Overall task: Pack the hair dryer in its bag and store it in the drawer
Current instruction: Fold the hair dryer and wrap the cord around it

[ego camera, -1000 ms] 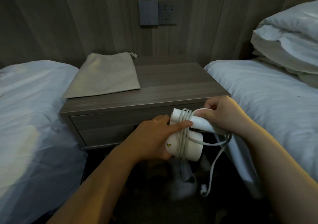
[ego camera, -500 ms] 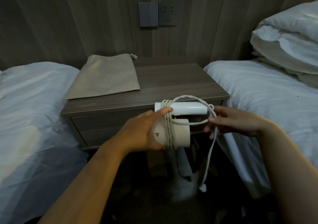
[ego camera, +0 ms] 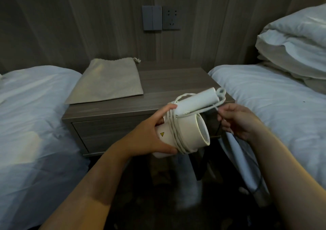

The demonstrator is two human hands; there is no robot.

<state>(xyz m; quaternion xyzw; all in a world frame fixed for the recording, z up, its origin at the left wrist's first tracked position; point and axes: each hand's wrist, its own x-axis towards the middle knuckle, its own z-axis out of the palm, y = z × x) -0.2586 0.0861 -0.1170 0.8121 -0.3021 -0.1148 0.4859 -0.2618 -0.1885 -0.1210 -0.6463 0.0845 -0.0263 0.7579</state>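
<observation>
White plastic fills the middle of my view: the hair dryer (ego camera: 183, 129) is held in the air in front of the nightstand (ego camera: 176, 88), its handle folded against the barrel and its open mouth turned toward the right. My left hand (ego camera: 150, 138) is wrapped around the rear of the barrel, fingers closed over the top and thumb underneath. The cord (ego camera: 173, 132) circles the body in several turns, and a strand runs along the handle to my right hand (ego camera: 238, 122), which pinches it between curled fingers. I cannot tell where the plug is.

I judge the task to be in its early part. The winding looks nearly finished but the cord's end is not yet secured. The beige drawstring bag (ego camera: 107, 83) lies flat and empty-looking on the left half of the nightstand top, its mouth toward the wall, untouched. The drawer (ego camera: 109, 132) below is shut. So bagging, opening the drawer and storing all remain.

For room, the right half of the nightstand top is bare wood. The left bed (ego camera: 35, 115) and right bed (ego camera: 273, 106) press close on either side of the nightstand, so the gap I stand in is narrow. The drawer would open toward me, and I would have to draw my arms back to clear its front edge.
</observation>
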